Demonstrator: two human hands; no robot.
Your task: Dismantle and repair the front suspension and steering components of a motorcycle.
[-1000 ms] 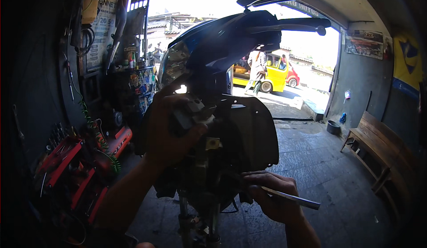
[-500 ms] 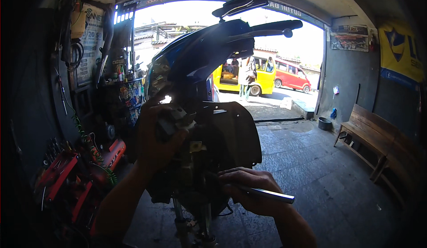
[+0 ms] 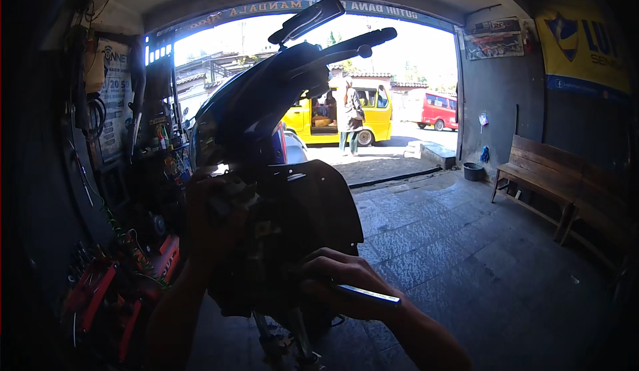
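The front end of a motor scooter [image 3: 246, 108], partly opened up and mostly in shadow, stands before me. Round a grey, blocky part [image 3: 234, 190] at its left side, the fingers of my left hand [image 3: 212, 221] are closed; whether that part is loose or fixed is too dark to tell. My right hand [image 3: 349, 281] grips a tool with a flat silver handle [image 3: 369, 296] low on the scooter's right side. The working end of this tool is hidden by my hand and the shadow. A dark curved panel [image 3: 326, 204] rises just beyond my right hand.
Red tool trays [image 3: 90, 298] with tools stand low on the left. A wooden bench [image 3: 539, 178] lines the right wall, near a dark bucket [image 3: 473, 171]. Beyond the open doorway are a person [image 3: 351, 118], a yellow van [image 3: 376, 108] and a red van [image 3: 439, 108].
My view has swung a little to the right, so the scooter and both hands appear farther left. Both hands keep their hold. Outside, the red van has moved right relative to the yellow one.
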